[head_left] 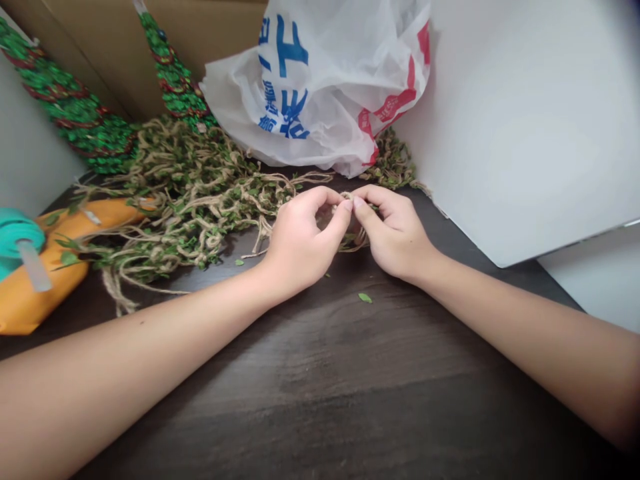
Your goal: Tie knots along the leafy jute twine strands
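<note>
"What are my hands on?"

"A loop of jute twine (346, 197) set with small green leaves, running out from the right end of the leafy jute garland (195, 200). Your left hand (300, 240) and right hand (395, 233) meet on it, the fingers (340, 217) drawn narrow, each thumb and forefinger pinching the twine, tips nearly touching."

"What lies around the garland?"

"Behind it, a crumpled white plastic bag (320, 80) with blue and red print, and two green-and-red strands (70, 100) leaning on cardboard (90, 40). To its left, an orange package (60, 267) under a teal object (17, 233). To its right, a white board (520, 120). In front of it, a loose leaf (365, 298) lies on the dark wood-grain desk (320, 380)."

"What could go wrong?"

"A hard tug could strip more leaves or jam a knot. Tangled strands could snag and drag the heap toward you."
</note>
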### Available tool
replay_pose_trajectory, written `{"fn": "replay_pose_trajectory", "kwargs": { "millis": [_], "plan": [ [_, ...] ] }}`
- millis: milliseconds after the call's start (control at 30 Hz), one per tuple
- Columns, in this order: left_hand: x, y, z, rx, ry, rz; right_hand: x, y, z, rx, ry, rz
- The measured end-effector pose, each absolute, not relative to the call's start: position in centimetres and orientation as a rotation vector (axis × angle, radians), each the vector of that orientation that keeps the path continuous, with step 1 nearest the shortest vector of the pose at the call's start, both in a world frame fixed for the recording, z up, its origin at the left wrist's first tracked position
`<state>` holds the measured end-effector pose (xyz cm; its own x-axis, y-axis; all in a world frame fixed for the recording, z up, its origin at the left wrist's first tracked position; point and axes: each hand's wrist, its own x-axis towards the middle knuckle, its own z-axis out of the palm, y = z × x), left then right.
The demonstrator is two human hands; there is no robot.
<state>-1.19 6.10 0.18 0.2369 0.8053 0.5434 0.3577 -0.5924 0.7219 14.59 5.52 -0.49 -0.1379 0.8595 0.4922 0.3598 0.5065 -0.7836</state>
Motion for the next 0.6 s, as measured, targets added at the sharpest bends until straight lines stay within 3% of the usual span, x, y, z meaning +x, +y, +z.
{"fn": "replay_pose_trajectory", "kwargs": {
  "millis": [400, 600],
  "plan": [
    [-1.12, 5.92, 0.35, 2.073, 1.175, 1.274, 14.68, 5.42, -0.63, -1.066, -1.776, 0.596],
    [-1.13, 5.85, 0.31, 2.094, 1.257, 1.180, 14.84, 5.25, -0.69, -1.022, -1.648, 0.745]
  ]
}}
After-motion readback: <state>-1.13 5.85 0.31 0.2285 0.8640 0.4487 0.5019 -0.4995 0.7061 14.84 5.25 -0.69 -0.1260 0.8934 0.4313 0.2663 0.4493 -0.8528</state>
